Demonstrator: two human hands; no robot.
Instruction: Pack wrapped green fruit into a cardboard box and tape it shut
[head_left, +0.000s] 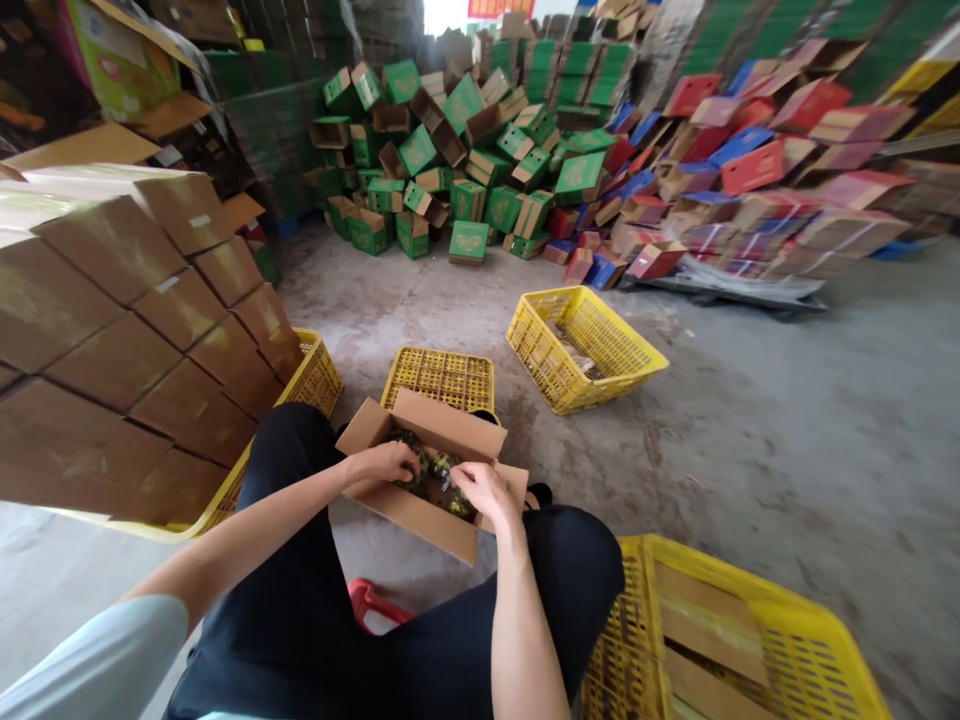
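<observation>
The round wrapped pieces [441, 465] lie inside the open carton [450, 424], between and beneath the fingertips; left hand [386, 462] is half curled, right hand [481, 489] is bent more narrowly; whether either grips, I cannot tell.

Over on the far side of the concrete floor [750, 420], green boxes [469, 240] lie tumbled in a big heap, with red and blue boxes [754, 168] spilling beside them. A yellow crate [544, 365] stands nearer, something pale inside. Brown cartons [161, 310] rise in a stack at left; at lower right, another crate [750, 570] holds cardboard [709, 620].
</observation>
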